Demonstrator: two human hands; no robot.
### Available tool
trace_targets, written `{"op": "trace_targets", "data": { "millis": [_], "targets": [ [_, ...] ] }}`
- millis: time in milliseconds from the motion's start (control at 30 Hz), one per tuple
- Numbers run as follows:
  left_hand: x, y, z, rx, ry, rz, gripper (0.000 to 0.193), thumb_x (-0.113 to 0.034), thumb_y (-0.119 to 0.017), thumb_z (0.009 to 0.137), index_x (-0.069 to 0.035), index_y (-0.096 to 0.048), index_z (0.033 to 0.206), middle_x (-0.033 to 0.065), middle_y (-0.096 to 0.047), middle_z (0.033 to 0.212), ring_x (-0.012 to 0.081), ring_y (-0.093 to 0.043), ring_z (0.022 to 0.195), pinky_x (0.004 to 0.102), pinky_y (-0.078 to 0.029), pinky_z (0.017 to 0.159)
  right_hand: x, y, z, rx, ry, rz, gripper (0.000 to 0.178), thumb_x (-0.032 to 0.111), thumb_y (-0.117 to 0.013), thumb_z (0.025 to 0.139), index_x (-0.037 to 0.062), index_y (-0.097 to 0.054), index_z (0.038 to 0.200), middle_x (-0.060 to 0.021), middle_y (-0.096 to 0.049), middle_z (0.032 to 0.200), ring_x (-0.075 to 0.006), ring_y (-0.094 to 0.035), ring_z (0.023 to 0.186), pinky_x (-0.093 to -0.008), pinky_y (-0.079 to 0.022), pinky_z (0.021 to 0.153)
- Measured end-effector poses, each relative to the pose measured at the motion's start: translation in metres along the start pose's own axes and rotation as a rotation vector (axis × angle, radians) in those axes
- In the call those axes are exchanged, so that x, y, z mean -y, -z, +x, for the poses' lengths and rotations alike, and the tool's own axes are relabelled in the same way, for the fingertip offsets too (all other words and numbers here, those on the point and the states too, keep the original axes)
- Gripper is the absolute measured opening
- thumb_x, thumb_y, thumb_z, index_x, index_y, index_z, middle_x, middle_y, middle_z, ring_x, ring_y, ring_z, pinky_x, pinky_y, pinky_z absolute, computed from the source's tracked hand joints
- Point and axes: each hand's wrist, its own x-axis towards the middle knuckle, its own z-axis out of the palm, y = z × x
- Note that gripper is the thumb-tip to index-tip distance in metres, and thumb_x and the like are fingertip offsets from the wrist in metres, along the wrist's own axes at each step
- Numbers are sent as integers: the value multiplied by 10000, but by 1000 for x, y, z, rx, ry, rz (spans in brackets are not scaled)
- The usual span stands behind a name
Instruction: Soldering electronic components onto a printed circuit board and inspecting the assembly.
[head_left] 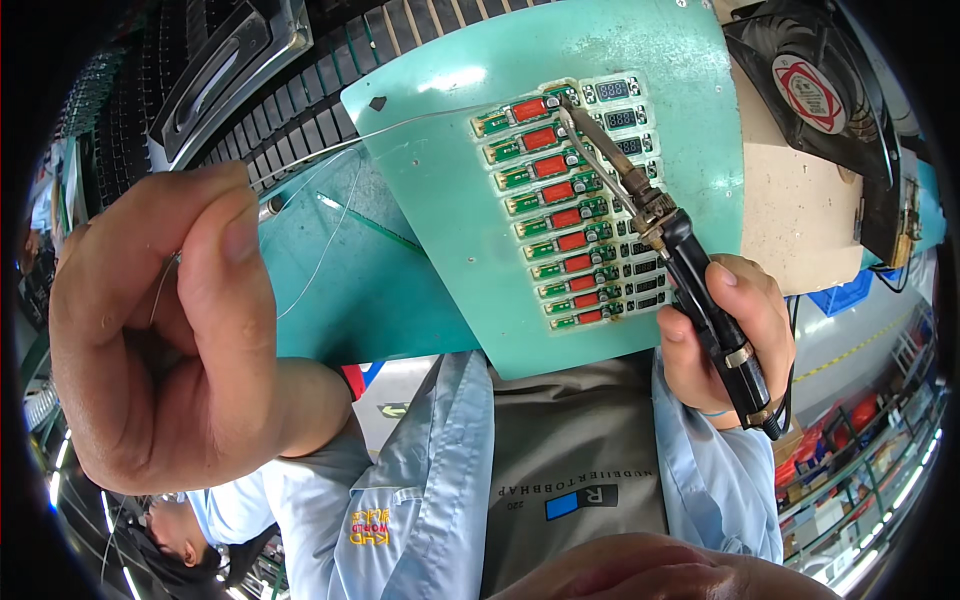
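My left hand (pixel 175 335), large in the foreground, is closed in a pinch on a thin silvery solder wire (pixel 385 130). The wire runs right to the topmost of several small green circuit boards (pixel 515 175), which sit in a column in a pale green panel (pixel 430 205). Each board carries a red block-shaped part and a small dark display. My right hand (pixel 768 310) wraps round the black handle of a soldering iron (pixel 695 275) with a thin metal tube beside its shaft. Its tip is at the top board, close to the wire's end; whether they touch, I cannot tell.
A black fan (pixel 790 70) stands at the upper right, beside a beige surface (pixel 795 215). Along the upper left runs a slatted conveyor (pixel 330 75) bearing a metal-framed tray (pixel 240 70). Loose wire lies over the teal mat (pixel 340 280). Another person (pixel 185 530) is at lower left.
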Motion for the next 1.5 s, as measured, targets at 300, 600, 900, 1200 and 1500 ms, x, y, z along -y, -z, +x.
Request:
{"op": "trace_targets", "data": {
  "millis": [300,600,900,1200,1500],
  "targets": [
    [6,5,3,39,-11,-43,122,117,-699,841,115,-719,962,174,-731,863,120,-652,730,170,-465,665,2,1,3,0,-6,-2,508,16,-907,728,-59,-664,1168,-183,-710,929,-279,-718,782,-349,-582,673],
    [5,6,3,82,-8,56,130,104,-691,870,111,-716,997,171,-741,873,127,-674,730,184,-518,693,1,-1,5,-8,18,31,508,-4,-906,713,-62,-669,1159,-178,-703,922,-272,-714,780,-348,-580,664],
    [9,-4,2,2,-51,-54,175,152,-707,810,103,-678,975,169,-731,874,87,-631,659,152,-468,620,0,0,5,-19,24,20,499,-18,-895,710,-70,-663,1149,-186,-704,913,-277,-712,758,-348,-576,654],
    [3,1,3,56,-1,90,121,114,-704,846,102,-732,962,173,-746,873,115,-668,723,161,-486,668,2,2,5,9,-3,5,516,-19,-897,709,-60,-656,1164,-184,-701,923,-278,-712,769,-355,-582,667],
    [3,-3,6,99,-5,4,120,124,-707,831,116,-722,950,163,-731,855,111,-653,720,166,-482,673,1,4,5,32,14,8,533,-8,-899,713,-50,-649,1183,-182,-703,964,-282,-712,792,-361,-582,683]
  ]
}}
